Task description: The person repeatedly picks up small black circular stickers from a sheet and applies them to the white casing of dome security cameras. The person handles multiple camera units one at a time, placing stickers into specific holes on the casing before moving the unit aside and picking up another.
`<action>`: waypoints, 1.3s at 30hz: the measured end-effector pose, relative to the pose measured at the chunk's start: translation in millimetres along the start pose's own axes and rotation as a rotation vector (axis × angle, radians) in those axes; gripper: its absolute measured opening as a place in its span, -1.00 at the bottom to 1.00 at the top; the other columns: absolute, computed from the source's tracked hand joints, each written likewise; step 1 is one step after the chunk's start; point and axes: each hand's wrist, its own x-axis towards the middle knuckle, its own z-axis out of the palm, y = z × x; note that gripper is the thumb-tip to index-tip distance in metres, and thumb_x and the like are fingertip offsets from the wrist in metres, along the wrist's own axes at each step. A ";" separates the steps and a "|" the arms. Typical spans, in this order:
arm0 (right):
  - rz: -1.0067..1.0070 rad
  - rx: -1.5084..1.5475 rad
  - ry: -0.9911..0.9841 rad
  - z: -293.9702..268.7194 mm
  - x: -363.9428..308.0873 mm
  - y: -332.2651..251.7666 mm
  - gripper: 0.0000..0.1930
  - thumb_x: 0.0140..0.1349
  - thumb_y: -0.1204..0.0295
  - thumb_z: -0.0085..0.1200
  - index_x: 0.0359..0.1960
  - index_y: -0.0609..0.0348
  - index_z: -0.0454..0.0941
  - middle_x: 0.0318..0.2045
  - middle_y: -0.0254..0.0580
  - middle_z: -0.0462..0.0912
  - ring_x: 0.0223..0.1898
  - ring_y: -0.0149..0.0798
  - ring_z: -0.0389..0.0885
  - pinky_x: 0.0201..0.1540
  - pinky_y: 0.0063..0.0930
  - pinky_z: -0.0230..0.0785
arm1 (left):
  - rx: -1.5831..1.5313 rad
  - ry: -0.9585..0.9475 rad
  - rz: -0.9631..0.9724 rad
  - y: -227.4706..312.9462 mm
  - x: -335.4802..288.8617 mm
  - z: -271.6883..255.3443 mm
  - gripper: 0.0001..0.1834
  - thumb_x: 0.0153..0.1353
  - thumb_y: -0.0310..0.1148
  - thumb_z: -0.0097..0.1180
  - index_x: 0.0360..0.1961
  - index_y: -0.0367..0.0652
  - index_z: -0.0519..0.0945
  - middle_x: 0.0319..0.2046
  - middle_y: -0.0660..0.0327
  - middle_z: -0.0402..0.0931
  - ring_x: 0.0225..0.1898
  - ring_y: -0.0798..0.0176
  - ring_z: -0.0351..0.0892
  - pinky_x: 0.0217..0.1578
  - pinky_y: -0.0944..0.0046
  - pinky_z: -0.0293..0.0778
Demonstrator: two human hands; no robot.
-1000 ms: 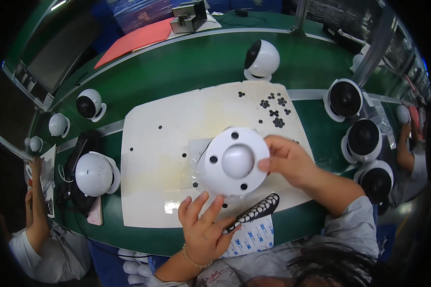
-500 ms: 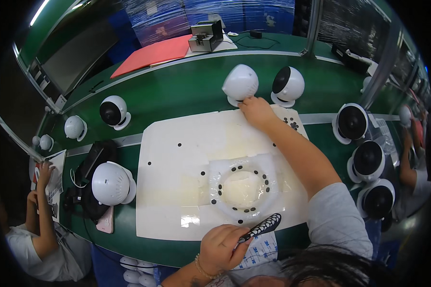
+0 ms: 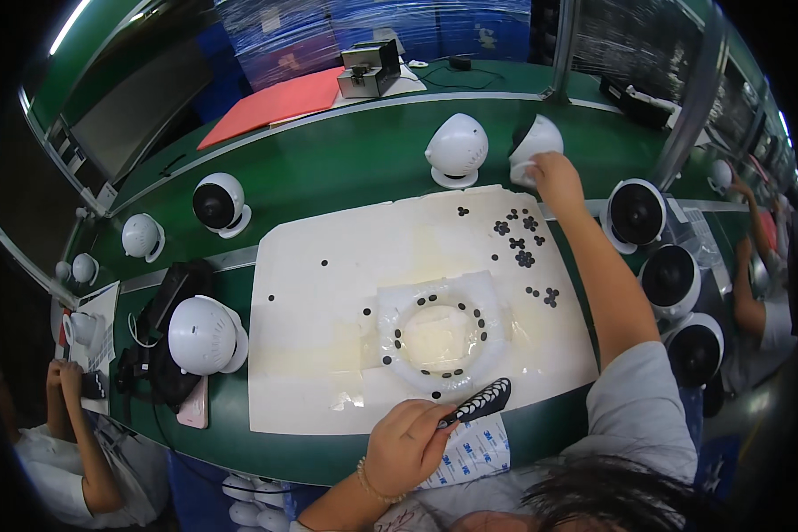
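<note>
My right hand [image 3: 555, 180] reaches far across the bench, its fingers closed on the base of a round white camera with a black face [image 3: 532, 142]. The camera is tilted. Just left of it, a second white camera [image 3: 458, 146] stands upright, turned away. Close to me, my left hand [image 3: 408, 448] pinches a curled black adhesive sheet with white oval gaps [image 3: 481, 402]. Beneath it hangs a white backing paper with blue print [image 3: 481, 450]; I cannot tell whether they are joined. A pale board [image 3: 310, 355] carries a white foam ring [image 3: 390, 306] dotted with small black pads.
Black pads [image 3: 525, 259] lie clustered on the board's right. Several cameras [image 3: 637, 213] line the right edge; others [image 3: 222, 204] stand left. A white camera [image 3: 206, 335] and a pink phone [image 3: 193, 403] sit by a black bag. A metal box [image 3: 368, 69] stands behind. Co-workers sit at both sides.
My right hand has moved right, from the left camera's base to the right camera's, which now tilts. The left camera has turned slightly. My left hand keeps hold of the adhesive sheet.
</note>
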 end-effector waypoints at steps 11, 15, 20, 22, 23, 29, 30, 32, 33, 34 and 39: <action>0.430 1.373 -0.747 -121.6 -66.0 -159.8 -0.78 0.20 0.32 -0.04 -0.28 0.24 0.43 -0.61 -0.40 0.48 -0.59 -0.59 0.37 -0.51 -0.73 0.21 | -0.022 0.069 -0.035 2.9 -2.7 -2.4 -0.73 -0.19 -0.65 0.07 -0.34 -0.33 0.49 -0.44 0.03 0.49 -0.41 0.02 0.50 -0.36 0.20 0.44; 0.397 1.359 -0.933 -118.6 -73.4 -173.4 -0.73 0.15 0.30 0.03 -0.22 0.25 0.43 -0.51 -0.28 0.51 -0.47 -0.49 0.44 -0.37 -0.65 0.26 | -0.031 0.101 -0.031 0.9 -2.3 -3.5 -0.71 -0.21 -0.66 0.06 -0.33 -0.35 0.49 -0.44 0.02 0.49 -0.40 0.02 0.50 -0.35 0.20 0.44; -0.331 0.786 -0.306 -138.4 -93.7 -177.9 -0.71 -0.02 0.34 0.15 -0.22 0.09 0.47 -0.21 -0.16 0.46 -0.15 -0.24 0.39 -0.17 -0.38 0.21 | -0.048 0.111 -0.019 -1.3 -5.7 -2.1 -0.68 -0.23 -0.67 0.04 -0.32 -0.36 0.49 -0.43 0.01 0.49 -0.39 0.02 0.49 -0.34 0.19 0.43; -0.497 0.832 -0.331 -149.0 -106.8 -187.1 -0.71 -0.06 0.36 0.18 -0.25 0.05 0.49 -0.16 -0.20 0.45 -0.07 -0.20 0.35 -0.11 -0.32 0.17 | -0.029 0.119 -0.008 -1.1 -5.5 -2.0 -0.68 -0.25 -0.67 0.04 -0.33 -0.35 0.48 -0.43 0.02 0.48 -0.39 0.02 0.49 -0.34 0.19 0.43; -0.528 0.869 -0.413 -154.7 -112.5 -195.4 -0.73 -0.08 0.37 0.18 -0.28 0.05 0.50 -0.16 -0.24 0.45 -0.05 -0.20 0.34 -0.10 -0.31 0.16 | -0.026 0.114 0.007 0.1 -4.2 -1.9 -0.68 -0.25 -0.67 0.04 -0.33 -0.35 0.48 -0.44 0.02 0.48 -0.39 0.02 0.49 -0.35 0.19 0.43; -0.743 0.835 -0.286 -152.2 -128.2 -197.9 -0.79 -0.09 0.42 0.18 -0.35 0.04 0.53 -0.17 -0.36 0.48 -0.06 -0.19 0.38 -0.12 -0.36 0.13 | 0.001 0.130 0.020 -0.5 -3.2 -1.7 -0.72 -0.26 -0.67 0.05 -0.39 -0.33 0.48 -0.49 0.05 0.48 -0.47 0.04 0.48 -0.45 0.21 0.43; -0.805 0.788 -0.207 -153.6 -129.6 -195.8 -0.79 -0.09 0.43 0.18 -0.35 0.05 0.54 -0.18 -0.37 0.49 -0.07 -0.18 0.40 -0.13 -0.36 0.14 | 0.002 0.133 -0.001 0.4 -3.0 -3.2 -0.75 -0.24 -0.65 0.07 -0.41 -0.32 0.49 -0.51 0.06 0.47 -0.49 0.05 0.48 -0.47 0.22 0.42; -0.674 0.923 -0.251 -153.7 -126.2 -192.0 -0.75 -0.08 0.42 0.18 -0.29 0.07 0.52 -0.23 -0.38 0.51 -0.11 -0.20 0.42 -0.15 -0.38 0.15 | -0.001 0.136 -0.035 1.4 -2.1 -5.4 -0.81 -0.21 -0.61 0.12 -0.46 -0.31 0.50 -0.56 0.08 0.47 -0.53 0.07 0.47 -0.50 0.24 0.40; -0.606 0.989 -0.273 -153.1 -124.9 -191.4 -0.72 -0.07 0.42 0.18 -0.26 0.08 0.51 -0.25 -0.39 0.52 -0.13 -0.21 0.43 -0.16 -0.39 0.15 | -0.020 0.137 -0.049 0.2 -3.1 -5.9 -0.84 -0.19 -0.57 0.14 -0.48 -0.30 0.50 -0.57 0.08 0.47 -0.55 0.07 0.47 -0.51 0.25 0.39; -0.563 1.000 -0.351 -153.7 -126.0 -192.2 -0.69 -0.07 0.43 0.18 -0.22 0.09 0.49 -0.27 -0.38 0.52 -0.16 -0.21 0.44 -0.18 -0.40 0.16 | -0.044 0.135 -0.060 -1.5 -4.0 -5.6 -0.86 -0.16 -0.53 0.16 -0.50 -0.29 0.50 -0.59 0.08 0.46 -0.56 0.08 0.46 -0.52 0.26 0.38; -0.535 0.979 -0.462 -152.3 -133.9 -197.3 -0.56 -0.06 0.48 0.17 -0.07 0.10 0.39 -0.32 -0.32 0.53 -0.34 -0.22 0.46 -0.22 -0.42 0.21 | -0.202 0.106 -0.125 -2.4 -6.9 -7.8 -0.84 -0.07 -0.42 0.20 -0.52 -0.28 0.50 -0.61 0.07 0.47 -0.59 0.12 0.46 -0.56 0.29 0.35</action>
